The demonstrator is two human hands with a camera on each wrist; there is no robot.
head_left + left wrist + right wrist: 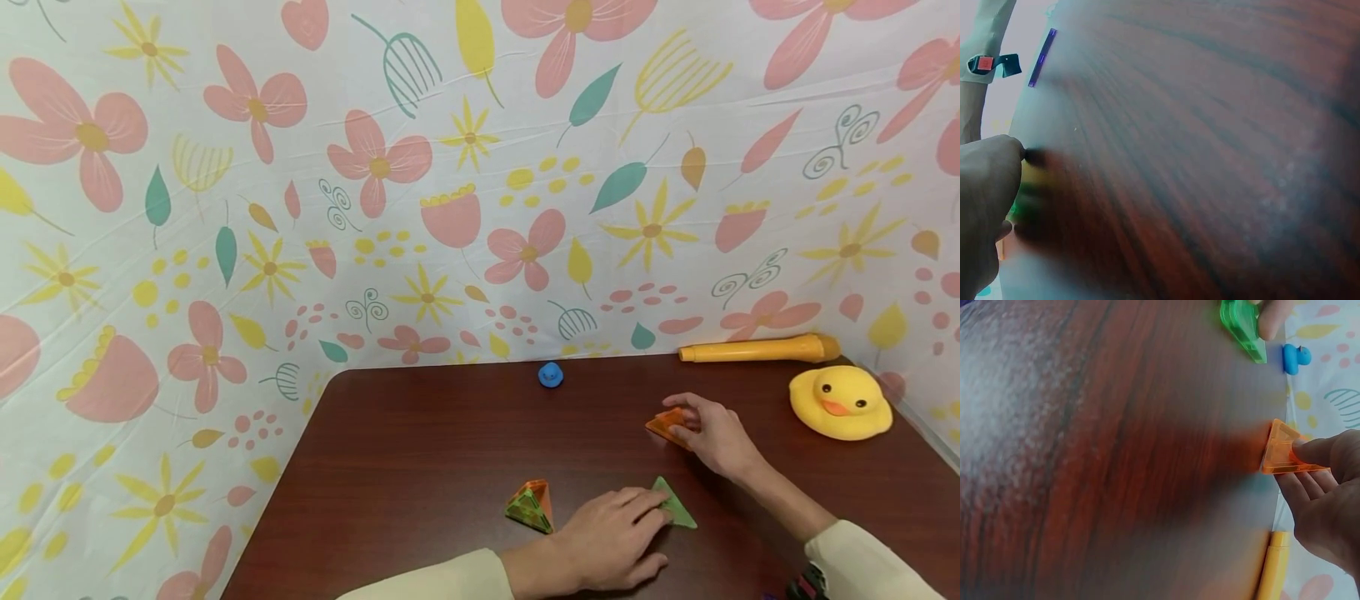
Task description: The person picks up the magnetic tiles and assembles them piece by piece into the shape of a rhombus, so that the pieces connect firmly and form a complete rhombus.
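My right hand (712, 433) pinches an orange translucent triangular tile (667, 423) between thumb and fingers, over the right part of the table. In the right wrist view, the thumb lies on the face of this orange tile (1282, 450) and the other fingers are behind it. Near the front, my left hand (611, 537) rests palm down, its fingertips on a green triangular tile (677, 505); its thumb lies apart from the tile. Left of that hand stands a small pyramid-like piece (529, 508) of green and orange triangles. Fingers partly cover the green tile.
A blue toy duck (551, 375) sits at the table's back edge. At the back right are a yellow stick-like object (761, 348) and a large yellow duck (840, 402). A purple strip (1042, 57) shows in the left wrist view. A flower-patterned sheet (450, 208) hangs behind the dark table (420, 433).
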